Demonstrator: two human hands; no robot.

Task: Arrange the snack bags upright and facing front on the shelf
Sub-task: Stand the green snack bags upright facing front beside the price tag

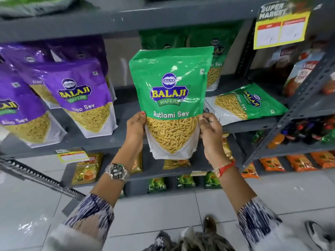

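Both hands clamp a green bag (170,98) by its lower side edges, left hand (135,129) and right hand (211,132) level, holding it upright, front outward, before the shelf (125,104). The open slot lies straight behind it; a fallen bag (244,104) lies flat beside the right hand.

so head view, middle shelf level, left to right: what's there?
Purple Aloo Sev bags → left hand → held green Ratlami Sev bag → right hand → green bag lying flat → red pouches.
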